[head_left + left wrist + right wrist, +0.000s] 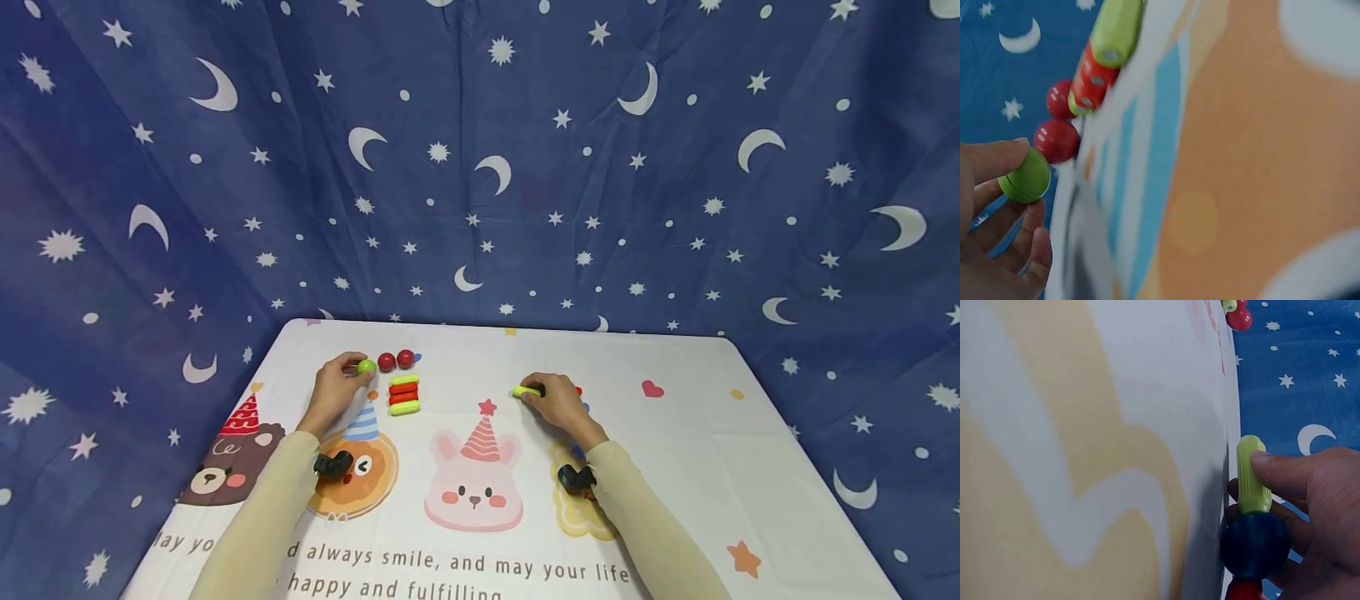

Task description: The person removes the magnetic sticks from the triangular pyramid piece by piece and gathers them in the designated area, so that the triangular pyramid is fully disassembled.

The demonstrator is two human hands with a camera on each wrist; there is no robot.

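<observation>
The small glossy green plastic ball (1025,177) sits pinched between the thumb and fingertips of the left hand (335,390), low over the white cartoon-printed tablecloth (675,467) at the table's far left. Just beyond those fingertips two shiny red plastic balls (396,360) lie side by side, the nearer one (1056,140) almost touching the green ball. A little further out from the grip, four short plastic rods lie in a close row (404,395), yellow-green at each end and red between.

The right hand (558,402) is curled round a short yellow-green plastic rod (1251,476), thumb pressing along its top. Under the same palm a dark blue plastic ball (1254,545) sits against the rod's near end, with a red piece (1244,590) below it (whether rod and balls are joined cannot be told).

The risks are judged, not seen. The green ball is round and slick, so a light pinch could let it squirt out, and nothing on the flat cloth would stop it rolling off the edge. Its nearness to the red balls means a small nudge could send them rolling too. On the right, pressing the rod at an angle could push the blue ball out from under the palm.
</observation>
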